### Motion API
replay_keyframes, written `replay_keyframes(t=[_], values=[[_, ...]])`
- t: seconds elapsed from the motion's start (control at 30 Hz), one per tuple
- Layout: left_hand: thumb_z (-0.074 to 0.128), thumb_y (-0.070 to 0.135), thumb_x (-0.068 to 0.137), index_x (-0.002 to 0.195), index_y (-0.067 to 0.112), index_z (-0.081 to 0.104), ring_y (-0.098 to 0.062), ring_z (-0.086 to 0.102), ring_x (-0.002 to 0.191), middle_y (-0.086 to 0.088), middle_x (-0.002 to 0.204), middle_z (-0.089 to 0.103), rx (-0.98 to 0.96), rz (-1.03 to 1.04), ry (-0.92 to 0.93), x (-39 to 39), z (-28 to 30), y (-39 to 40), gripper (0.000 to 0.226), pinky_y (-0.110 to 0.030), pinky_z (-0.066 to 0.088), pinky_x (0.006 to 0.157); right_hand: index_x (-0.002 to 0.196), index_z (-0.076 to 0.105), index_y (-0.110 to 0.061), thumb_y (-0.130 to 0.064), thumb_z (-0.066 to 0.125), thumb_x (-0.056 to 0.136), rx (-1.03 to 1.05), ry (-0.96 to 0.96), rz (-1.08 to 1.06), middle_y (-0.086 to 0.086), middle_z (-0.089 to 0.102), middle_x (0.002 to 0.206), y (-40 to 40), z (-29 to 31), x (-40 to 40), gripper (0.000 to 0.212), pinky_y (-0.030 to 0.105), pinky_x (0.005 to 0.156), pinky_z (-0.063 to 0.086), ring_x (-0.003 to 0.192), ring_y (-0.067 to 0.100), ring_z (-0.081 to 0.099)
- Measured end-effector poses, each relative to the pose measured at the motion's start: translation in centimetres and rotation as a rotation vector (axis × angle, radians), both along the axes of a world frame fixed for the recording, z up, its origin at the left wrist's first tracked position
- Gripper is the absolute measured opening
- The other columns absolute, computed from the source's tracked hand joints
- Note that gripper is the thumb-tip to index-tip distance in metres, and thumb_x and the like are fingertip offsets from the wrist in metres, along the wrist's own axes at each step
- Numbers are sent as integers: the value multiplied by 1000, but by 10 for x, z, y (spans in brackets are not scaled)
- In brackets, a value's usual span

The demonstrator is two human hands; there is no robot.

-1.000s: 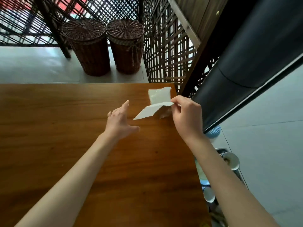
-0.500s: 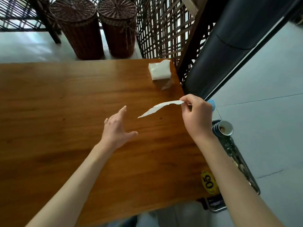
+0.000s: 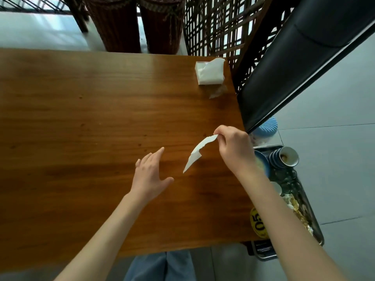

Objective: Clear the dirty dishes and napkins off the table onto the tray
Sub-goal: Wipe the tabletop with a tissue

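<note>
Lowered toward frame centre, the right hand (image 3: 235, 151) pinches a napkin (image 3: 197, 154) drooping over the table (image 3: 81, 118); left hand (image 3: 149, 175) spread open.

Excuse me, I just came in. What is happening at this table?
A person is clearing a wooden table. The right hand pinches a torn white napkin by one end, so it hangs above the table. The left hand is open over the wood and holds nothing. A metal tray with stacked cups and food scraps waits beside the table's right edge. A pack of tissues lies at the far corner.
</note>
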State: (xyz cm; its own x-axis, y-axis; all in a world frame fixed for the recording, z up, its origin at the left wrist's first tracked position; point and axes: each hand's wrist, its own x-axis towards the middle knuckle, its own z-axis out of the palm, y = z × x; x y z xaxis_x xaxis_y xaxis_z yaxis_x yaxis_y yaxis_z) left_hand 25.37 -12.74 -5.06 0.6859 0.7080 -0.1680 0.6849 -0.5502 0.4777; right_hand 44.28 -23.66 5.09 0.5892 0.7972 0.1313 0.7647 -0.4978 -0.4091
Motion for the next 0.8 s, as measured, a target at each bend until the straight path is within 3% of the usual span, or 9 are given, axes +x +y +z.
replay_keyframes(t=[0.27,0.47,0.6,0.73,0.8], values=[[56,54,83,149,26,17,-21,5,145,2,157,13,102,-98,110,-13,-36,-12,82,-42,2,114,116,65,-14,-13,53,93,-244,122,91,4,66,115,-10,-53,-25,26,25,84,52,103,15,62],[45,57,86,149,22,21,-24,8,145,-1,156,16,159,-103,147,-9,-51,-12,75,-40,-2,113,125,60,-15,-5,52,92,-260,132,54,3,60,127,-8,-82,-35,35,25,91,47,118,18,55],[39,57,84,145,18,33,-28,19,142,-4,153,27,183,-100,150,-9,-55,-16,73,-43,5,113,129,55,-13,-6,55,91,-198,114,56,8,54,134,10,-95,-42,39,30,92,48,124,23,49],[44,54,84,141,16,41,-28,24,139,-7,149,36,230,-108,145,-9,-57,-17,69,-49,13,111,145,32,-23,-8,51,93,-317,93,225,7,32,150,39,-112,-47,57,42,111,27,140,28,25],[43,54,84,141,16,41,-27,21,139,-7,149,36,233,-105,143,-8,-57,-17,68,-50,12,111,144,31,-25,-13,47,96,-404,80,261,5,32,150,47,-119,-47,53,42,112,24,140,28,23]])
